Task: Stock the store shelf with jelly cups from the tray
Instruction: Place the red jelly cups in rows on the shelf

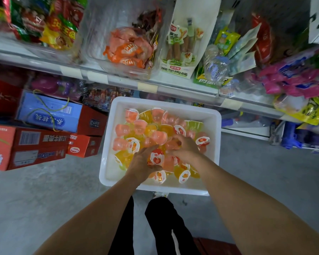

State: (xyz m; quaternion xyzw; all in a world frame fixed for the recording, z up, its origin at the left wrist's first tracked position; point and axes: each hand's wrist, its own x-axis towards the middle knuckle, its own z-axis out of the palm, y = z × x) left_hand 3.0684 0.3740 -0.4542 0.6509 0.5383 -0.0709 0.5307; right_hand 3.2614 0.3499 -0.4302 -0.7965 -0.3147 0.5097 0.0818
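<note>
Both hands were down in the tray, gathering jelly cups; the stocking looked barely begun.

We had the white rectangular plastic tray (213, 126) on the grey concrete floor (50, 196) at our feet, with a heap of small pink, yellow and orange jelly cups (156, 129) in it. Our left hand (143, 161) curled round a red-lidded cup (156, 157), and our right hand (185, 147) bent its fingers over pink ones at about 1 o'clock from it; whether it truly gripped, we could not tell. The clear plastic bin (125, 69) on the white shelf (188, 89) at 12 o'clock held only orange-wrapped sweets low down, so we judged nearly all remained. Red cartons (39, 146) crowded 9 o'clock; the shelf lip overhung the tray's far rim, leaving open room straight up.
</note>
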